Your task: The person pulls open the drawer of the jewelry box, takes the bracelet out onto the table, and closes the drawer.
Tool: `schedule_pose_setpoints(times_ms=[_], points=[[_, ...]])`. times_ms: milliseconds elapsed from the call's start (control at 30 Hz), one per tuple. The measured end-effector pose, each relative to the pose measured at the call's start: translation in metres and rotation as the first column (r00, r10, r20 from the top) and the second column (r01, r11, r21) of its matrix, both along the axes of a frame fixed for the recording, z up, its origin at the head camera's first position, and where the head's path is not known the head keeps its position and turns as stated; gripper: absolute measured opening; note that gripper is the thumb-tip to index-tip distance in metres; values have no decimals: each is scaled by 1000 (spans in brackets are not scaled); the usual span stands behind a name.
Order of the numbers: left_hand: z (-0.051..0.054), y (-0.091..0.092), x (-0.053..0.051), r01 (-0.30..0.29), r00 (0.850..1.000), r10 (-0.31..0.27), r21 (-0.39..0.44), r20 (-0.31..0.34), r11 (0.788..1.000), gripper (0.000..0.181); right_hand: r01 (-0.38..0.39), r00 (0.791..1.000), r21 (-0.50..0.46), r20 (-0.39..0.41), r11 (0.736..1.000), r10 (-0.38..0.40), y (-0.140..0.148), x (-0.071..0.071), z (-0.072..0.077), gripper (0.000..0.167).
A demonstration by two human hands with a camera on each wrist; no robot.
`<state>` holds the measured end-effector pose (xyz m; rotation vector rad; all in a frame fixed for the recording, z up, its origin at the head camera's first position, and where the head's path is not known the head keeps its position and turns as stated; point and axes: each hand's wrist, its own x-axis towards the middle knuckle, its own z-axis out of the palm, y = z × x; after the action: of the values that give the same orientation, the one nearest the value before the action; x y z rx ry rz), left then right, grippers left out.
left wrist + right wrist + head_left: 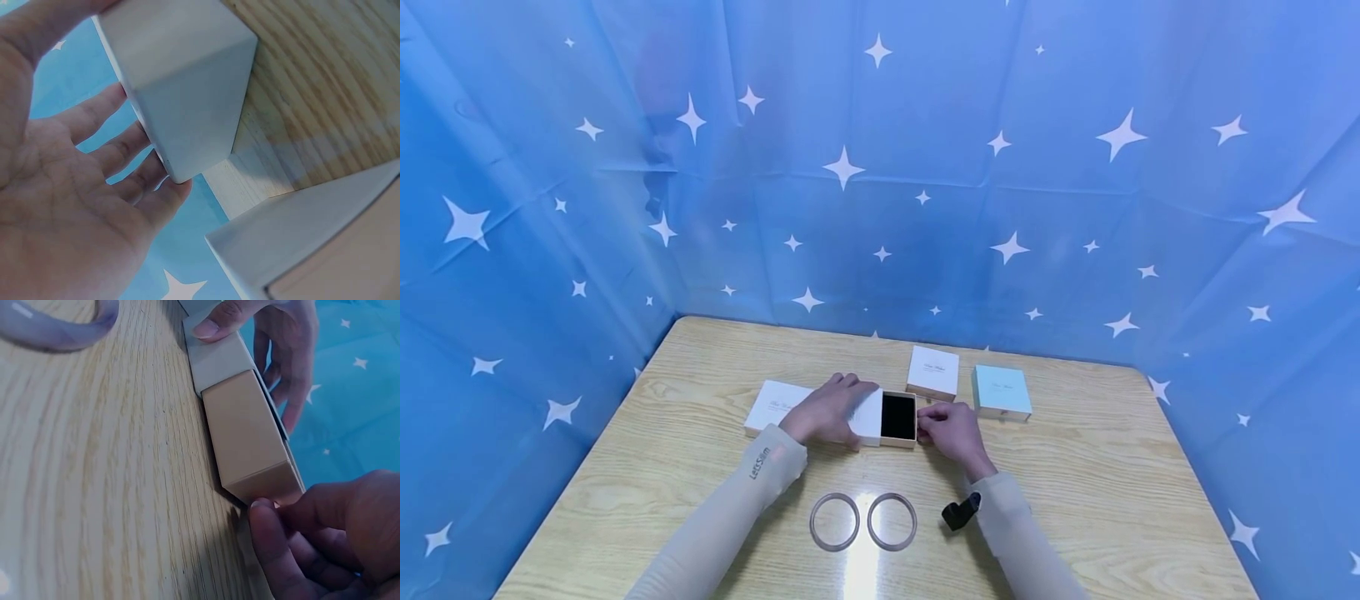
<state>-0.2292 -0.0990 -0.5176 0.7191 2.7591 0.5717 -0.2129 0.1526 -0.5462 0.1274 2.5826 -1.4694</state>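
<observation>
While left hand (833,411) is gripping the box (869,417), right hand (951,429) is pinching its part-open drawer (245,428); bangles (812,523) are lying outside it.

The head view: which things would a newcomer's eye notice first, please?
Probably the blue curtain with white stars, which fills the background behind the table. Then the white box near the middle: the left hand grips it, while the right hand pinches the end of its partly open drawer. Nearer the camera, two rings lie side by side.
</observation>
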Motion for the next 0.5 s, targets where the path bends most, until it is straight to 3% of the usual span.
schedule_pose_setpoints(times_ms=[500], points=[[0, 0, 1, 2, 1000, -2, 16, -7, 1000, 106, -10, 999, -15, -33, 1000, 10, -9, 2, -3, 13]])
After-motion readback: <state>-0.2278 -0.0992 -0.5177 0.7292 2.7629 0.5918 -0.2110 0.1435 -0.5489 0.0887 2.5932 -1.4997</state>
